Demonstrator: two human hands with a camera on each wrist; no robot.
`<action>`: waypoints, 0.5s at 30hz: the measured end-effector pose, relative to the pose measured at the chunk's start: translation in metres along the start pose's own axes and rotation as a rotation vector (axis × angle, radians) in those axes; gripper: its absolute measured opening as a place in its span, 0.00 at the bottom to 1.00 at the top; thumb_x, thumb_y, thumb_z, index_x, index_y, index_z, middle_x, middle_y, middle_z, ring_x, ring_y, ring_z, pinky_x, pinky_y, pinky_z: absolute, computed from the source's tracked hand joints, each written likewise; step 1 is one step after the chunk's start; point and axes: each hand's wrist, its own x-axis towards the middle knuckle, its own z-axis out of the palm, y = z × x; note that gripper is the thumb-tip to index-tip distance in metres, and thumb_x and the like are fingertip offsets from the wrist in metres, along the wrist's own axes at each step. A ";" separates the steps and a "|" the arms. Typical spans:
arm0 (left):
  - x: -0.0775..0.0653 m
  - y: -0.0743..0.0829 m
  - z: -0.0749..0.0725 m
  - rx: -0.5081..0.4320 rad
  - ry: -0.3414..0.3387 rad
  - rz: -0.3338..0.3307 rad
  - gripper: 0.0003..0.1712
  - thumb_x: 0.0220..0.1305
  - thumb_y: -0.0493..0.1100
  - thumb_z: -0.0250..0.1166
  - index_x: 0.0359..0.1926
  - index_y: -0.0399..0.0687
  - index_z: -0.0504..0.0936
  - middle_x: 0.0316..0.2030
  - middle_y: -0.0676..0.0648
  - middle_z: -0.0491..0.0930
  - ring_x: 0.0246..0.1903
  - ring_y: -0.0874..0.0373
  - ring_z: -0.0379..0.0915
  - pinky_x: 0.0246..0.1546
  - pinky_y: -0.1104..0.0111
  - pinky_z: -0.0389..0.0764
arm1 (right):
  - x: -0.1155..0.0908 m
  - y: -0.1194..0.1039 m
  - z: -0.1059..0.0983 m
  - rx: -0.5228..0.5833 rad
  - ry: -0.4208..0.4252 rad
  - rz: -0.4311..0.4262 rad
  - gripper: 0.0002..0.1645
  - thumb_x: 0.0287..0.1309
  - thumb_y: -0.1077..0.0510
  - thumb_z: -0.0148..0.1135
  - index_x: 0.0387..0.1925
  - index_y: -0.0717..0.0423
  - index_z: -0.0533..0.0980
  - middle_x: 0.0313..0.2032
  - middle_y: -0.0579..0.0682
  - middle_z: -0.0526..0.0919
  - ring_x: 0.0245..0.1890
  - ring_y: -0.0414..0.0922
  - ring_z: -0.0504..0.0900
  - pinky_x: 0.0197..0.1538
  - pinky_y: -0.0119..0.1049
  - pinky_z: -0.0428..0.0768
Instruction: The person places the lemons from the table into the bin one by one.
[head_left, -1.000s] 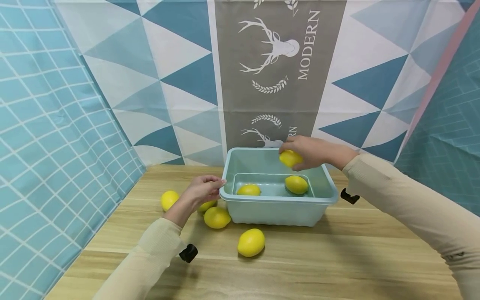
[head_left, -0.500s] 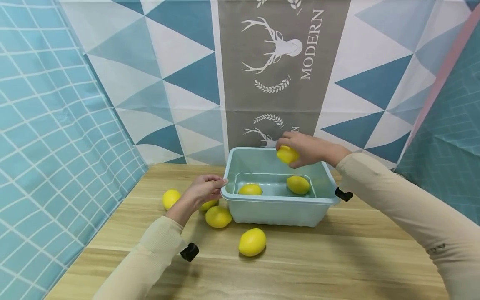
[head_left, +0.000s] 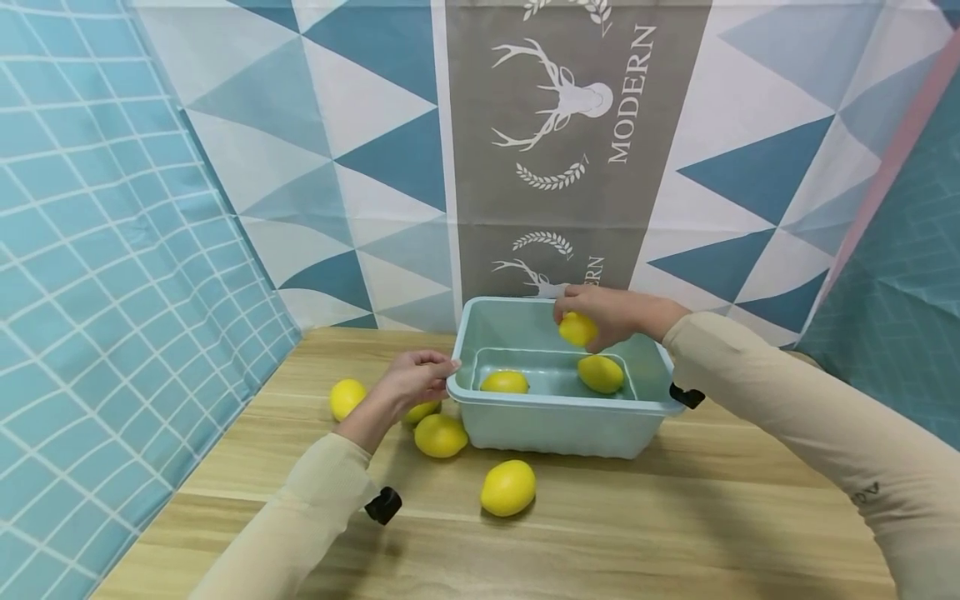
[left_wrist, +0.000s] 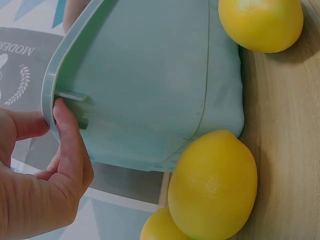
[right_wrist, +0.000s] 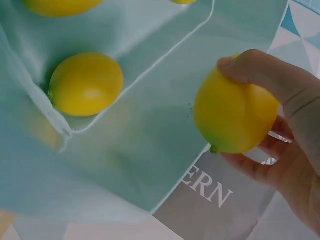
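Fingers of our right hand (head_left: 611, 315) grasped a lemon (right_wrist: 227, 116) over the tub (head_left: 555, 429), where other lemons (head_left: 600, 374) lay; our left hand (head_left: 411, 379) pinched the tub's left rim (left_wrist: 48, 85), presumably to steady it, while loose lemons (head_left: 440, 437) on the bench (head_left: 637, 533) sat close by, seemingly for easy reach.

A pale blue-green rectangular plastic bin (head_left: 555, 427) is standing on a light wood-grain table (head_left: 637, 533); behind it a geometric-print backdrop (head_left: 390, 167) is hanging. Inside, one yellow oval lemon (head_left: 504, 382) is lying left, another (head_left: 600, 374) right. The right hand (head_left: 613, 315) is holding a lemon (head_left: 577, 330) above the right one. The left hand (head_left: 411, 379) is pinching the bin's left rim. Outside, three lemons (head_left: 440, 436) are lying left of the bin; one more (head_left: 508, 488) is resting in front.
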 end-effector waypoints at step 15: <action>0.000 -0.001 0.000 -0.006 -0.008 0.005 0.17 0.66 0.45 0.62 0.49 0.37 0.75 0.37 0.47 0.75 0.33 0.59 0.73 0.37 0.74 0.83 | -0.007 -0.001 -0.001 -0.051 -0.045 -0.018 0.21 0.42 0.58 0.77 0.38 0.50 0.75 0.38 0.48 0.79 0.39 0.45 0.75 0.46 0.40 0.79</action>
